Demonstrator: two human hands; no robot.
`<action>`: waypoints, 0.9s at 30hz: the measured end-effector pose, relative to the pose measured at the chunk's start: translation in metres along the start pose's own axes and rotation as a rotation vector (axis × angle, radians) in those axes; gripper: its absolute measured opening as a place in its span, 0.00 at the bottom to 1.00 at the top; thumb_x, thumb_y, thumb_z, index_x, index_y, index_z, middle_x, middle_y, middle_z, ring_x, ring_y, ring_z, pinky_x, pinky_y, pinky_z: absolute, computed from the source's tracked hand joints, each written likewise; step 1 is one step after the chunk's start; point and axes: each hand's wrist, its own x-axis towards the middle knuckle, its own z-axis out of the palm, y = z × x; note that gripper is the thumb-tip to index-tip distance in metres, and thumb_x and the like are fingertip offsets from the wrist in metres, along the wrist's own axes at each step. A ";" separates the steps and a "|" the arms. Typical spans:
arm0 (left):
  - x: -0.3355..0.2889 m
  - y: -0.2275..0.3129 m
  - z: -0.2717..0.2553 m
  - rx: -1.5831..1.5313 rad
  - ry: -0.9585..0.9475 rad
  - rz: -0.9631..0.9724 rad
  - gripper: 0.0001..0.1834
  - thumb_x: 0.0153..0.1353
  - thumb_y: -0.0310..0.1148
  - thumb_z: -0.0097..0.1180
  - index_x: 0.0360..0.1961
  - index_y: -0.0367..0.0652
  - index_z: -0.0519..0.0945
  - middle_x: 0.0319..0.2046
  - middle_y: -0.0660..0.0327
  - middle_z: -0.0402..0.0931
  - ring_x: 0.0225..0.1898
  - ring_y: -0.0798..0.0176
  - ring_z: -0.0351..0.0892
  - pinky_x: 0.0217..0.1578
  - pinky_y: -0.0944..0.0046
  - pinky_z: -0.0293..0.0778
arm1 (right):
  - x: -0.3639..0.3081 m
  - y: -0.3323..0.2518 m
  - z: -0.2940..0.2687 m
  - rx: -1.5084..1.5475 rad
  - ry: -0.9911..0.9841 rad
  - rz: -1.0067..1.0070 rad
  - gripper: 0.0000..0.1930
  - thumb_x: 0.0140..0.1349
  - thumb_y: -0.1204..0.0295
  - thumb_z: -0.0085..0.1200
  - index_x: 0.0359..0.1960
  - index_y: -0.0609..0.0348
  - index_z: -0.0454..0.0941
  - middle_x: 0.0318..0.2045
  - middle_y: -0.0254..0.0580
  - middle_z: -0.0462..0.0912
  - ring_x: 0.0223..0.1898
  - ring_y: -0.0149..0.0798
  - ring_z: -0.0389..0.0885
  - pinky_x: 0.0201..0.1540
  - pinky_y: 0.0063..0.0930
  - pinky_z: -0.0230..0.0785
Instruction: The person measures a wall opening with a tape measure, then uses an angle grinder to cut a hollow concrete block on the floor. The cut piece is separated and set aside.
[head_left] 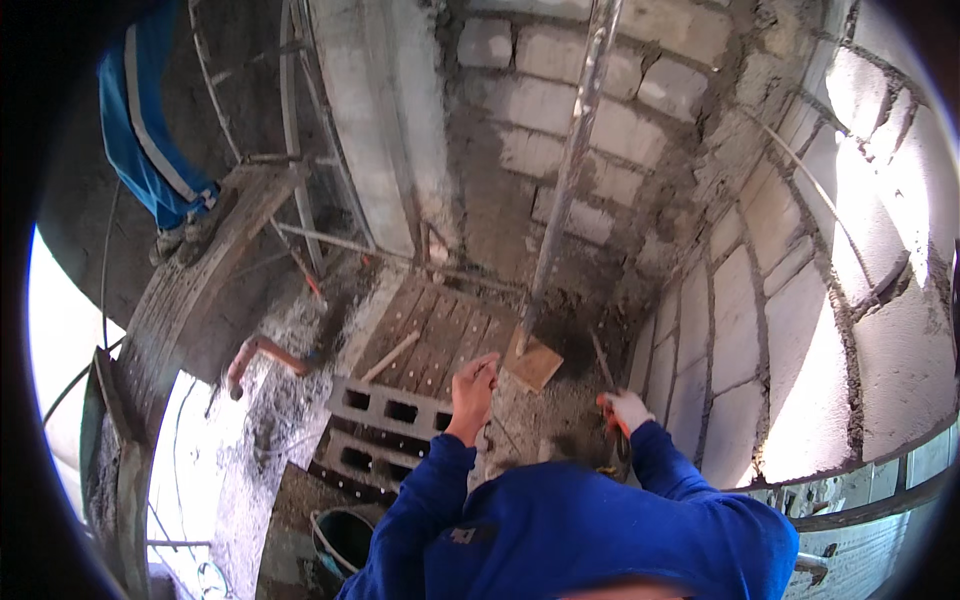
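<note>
My left hand (pixel 473 392) is raised in the middle with its fingers bent together. Whatever lies between them, if anything, is too small to make out. It is near a grey hollow concrete block (pixel 388 408). To the right, my right hand (pixel 632 410), in a pale glove, grips an orange-handled tool (pixel 607 402); its working end is unclear. A thin stick (pixel 602 358) leans by the wall just beyond that hand. Between and beyond my hands, a square wooden board (pixel 535 365) lies under the foot of a metal pole (pixel 570 170).
A white block wall (pixel 735 300) curves along the right; another block wall (pixel 535 105) stands ahead. A second hollow block (pixel 365 457) and a bucket (pixel 345 535) sit at lower left. Another person's blue-trousered leg (pixel 150 120) stands on a plank (pixel 215 235). A bent pipe (pixel 262 352) protrudes.
</note>
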 end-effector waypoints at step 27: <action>-0.023 0.001 0.122 -0.032 0.040 -0.312 0.10 0.72 0.30 0.49 0.45 0.34 0.77 0.31 0.62 0.76 0.26 0.72 0.70 0.27 0.70 0.68 | -0.032 -0.090 0.063 -0.515 -0.142 -0.595 0.15 0.58 0.71 0.60 0.46 0.62 0.78 0.38 0.46 0.86 0.39 0.40 0.86 0.42 0.32 0.76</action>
